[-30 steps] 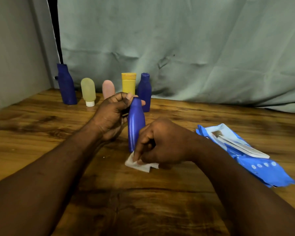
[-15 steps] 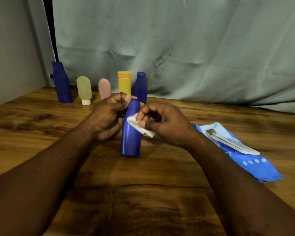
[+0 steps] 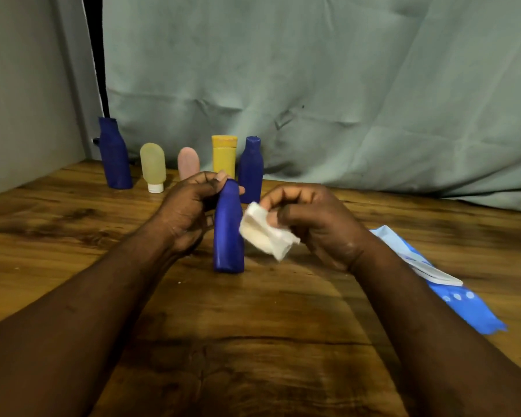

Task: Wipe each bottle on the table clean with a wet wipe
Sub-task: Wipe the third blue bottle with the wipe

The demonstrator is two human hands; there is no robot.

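My left hand [image 3: 187, 218] grips the bottle [image 3: 227, 245] at its top, steadying it for the wipe [image 3: 263, 234] pinched in my right hand [image 3: 316, 224].

Makeshift corner of a home, by the look of it.
A creased grey-green cloth [image 3: 313, 85] hangs as backdrop behind a wood-grain table [image 3: 253, 341], beside a plain wall [image 3: 21, 100] (dark gap between them); toiletry bottles [image 3: 224, 158] line the far edge, a blue wipe pack [image 3: 469, 308] lies at the right.
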